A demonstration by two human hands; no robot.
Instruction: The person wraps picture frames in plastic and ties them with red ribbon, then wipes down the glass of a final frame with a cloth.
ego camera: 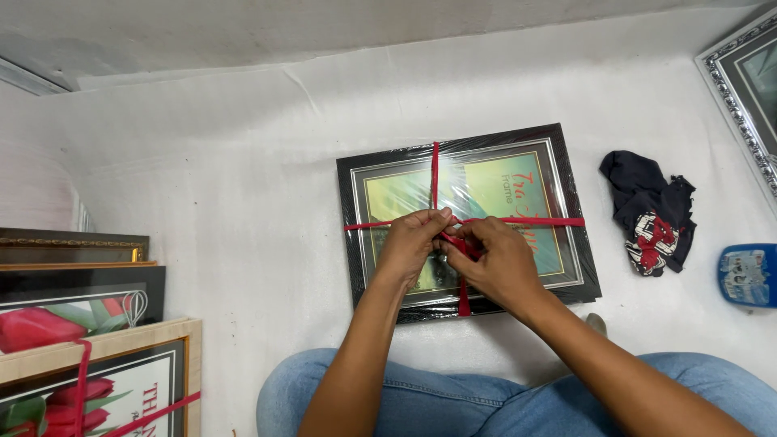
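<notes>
my left hand (pixel 411 243) and right hand (pixel 495 257) both pinch red ribbon (pixel 534 220) at crossing, centre of frame, over plastic-wrapped picture frame (pixel 368 174) on white floor covering (pixel 243 178). risk: pinch slackens, knot loosens; hard pull could tear wrap.

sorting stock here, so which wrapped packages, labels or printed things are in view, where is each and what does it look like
Wrapped picture frame: centre of the floor, black rectangle under clear film, green-yellow print, crossed by red ribbon that left hand and right hand grip.
Tied frame stack: lower left, wooden and black frames, tulip prints, red ribbon.
Blue tub: right edge, pale label.
Ornate silver frame: upper right.
</notes>
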